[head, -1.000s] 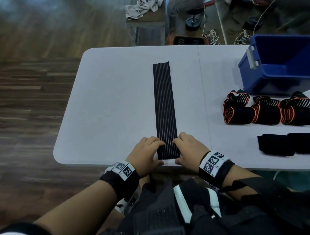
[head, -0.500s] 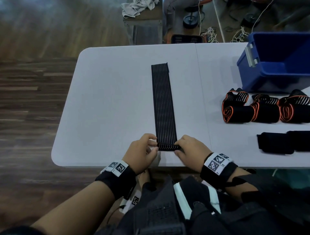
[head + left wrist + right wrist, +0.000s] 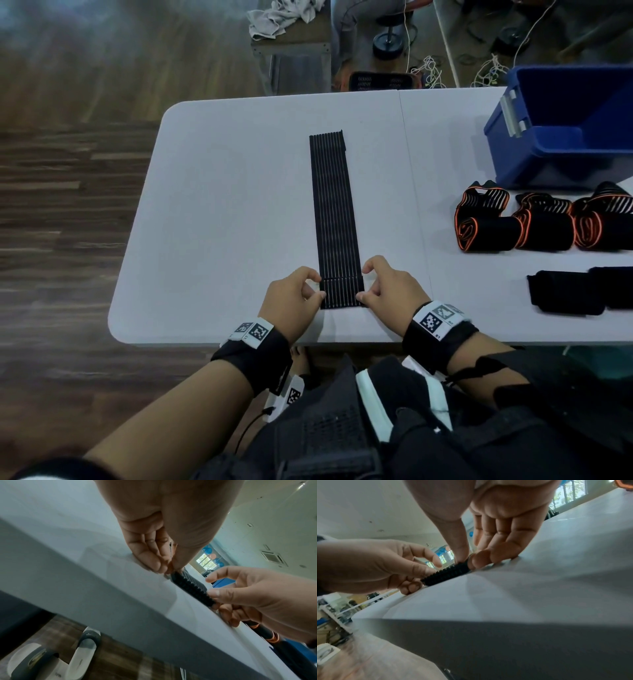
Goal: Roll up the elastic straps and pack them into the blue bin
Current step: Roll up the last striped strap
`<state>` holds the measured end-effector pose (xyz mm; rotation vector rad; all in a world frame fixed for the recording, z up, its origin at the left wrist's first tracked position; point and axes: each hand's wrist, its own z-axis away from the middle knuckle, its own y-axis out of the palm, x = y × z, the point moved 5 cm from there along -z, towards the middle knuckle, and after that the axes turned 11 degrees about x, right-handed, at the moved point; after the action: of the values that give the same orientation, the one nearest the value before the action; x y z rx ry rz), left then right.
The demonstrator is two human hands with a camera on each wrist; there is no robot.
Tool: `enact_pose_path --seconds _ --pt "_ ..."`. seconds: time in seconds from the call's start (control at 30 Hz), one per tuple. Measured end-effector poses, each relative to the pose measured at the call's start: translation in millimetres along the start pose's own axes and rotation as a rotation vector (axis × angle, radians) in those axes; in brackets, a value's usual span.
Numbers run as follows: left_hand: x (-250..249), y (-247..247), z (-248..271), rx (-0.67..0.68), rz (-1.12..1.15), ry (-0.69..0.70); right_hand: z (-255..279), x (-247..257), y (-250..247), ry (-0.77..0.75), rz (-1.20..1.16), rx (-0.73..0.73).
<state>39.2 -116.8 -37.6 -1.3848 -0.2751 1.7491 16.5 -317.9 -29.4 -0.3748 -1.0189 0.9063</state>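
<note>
A long black ribbed elastic strap (image 3: 334,212) lies flat down the middle of the white table (image 3: 222,212). Its near end is folded over into a short flap (image 3: 342,293). My left hand (image 3: 317,289) pinches the flap's left edge, and my right hand (image 3: 366,284) pinches its right edge. In the left wrist view the folded end (image 3: 192,586) shows between my left hand (image 3: 169,566) and my right hand (image 3: 212,588). In the right wrist view the same fold (image 3: 445,574) sits under my right hand (image 3: 467,561). The blue bin (image 3: 561,126) stands at the far right.
Three rolled black-and-orange straps (image 3: 541,222) lie in a row in front of the bin. Two black rolled straps (image 3: 582,291) lie nearer at the right. The table's near edge (image 3: 342,341) runs just behind my wrists. Slippers (image 3: 51,655) lie on the wooden floor.
The strap's near end was lifted and folded away from me; the flap now lies flat on the strap. Both hands moved up the table with it.
</note>
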Motion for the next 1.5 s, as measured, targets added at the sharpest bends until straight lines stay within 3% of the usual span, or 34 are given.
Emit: enact_pose_path --seconds 0.27,0.4,0.6,0.87,1.17,1.37,1.5 --pt "-8.4 -1.4 0.7 0.04 -0.148 0.133 -0.6 1.1 1.6 -0.052 0.271 0.096" --pt "-3.6 -0.6 -0.4 0.146 -0.132 0.166 1.1 0.9 1.4 -0.058 0.34 0.101" --pt "5.0 -0.9 -10.0 0.179 -0.085 0.106 -1.4 2.5 -0.8 -0.087 0.246 0.108" --pt "4.5 -5.4 -20.0 0.123 0.241 -0.114 -13.4 0.4 -8.6 -0.033 0.067 0.085" --pt "-4.5 -4.9 -26.8 0.177 0.049 -0.193 -33.7 1.9 -10.4 0.123 0.132 0.108" --pt "-13.0 -9.7 -25.5 0.078 -0.052 -0.107 -33.5 5.6 -16.4 0.162 0.176 0.039" --pt "-20.3 -11.0 -24.5 0.052 -0.176 0.051 -26.7 16.6 -19.3 -0.057 0.24 -0.05"
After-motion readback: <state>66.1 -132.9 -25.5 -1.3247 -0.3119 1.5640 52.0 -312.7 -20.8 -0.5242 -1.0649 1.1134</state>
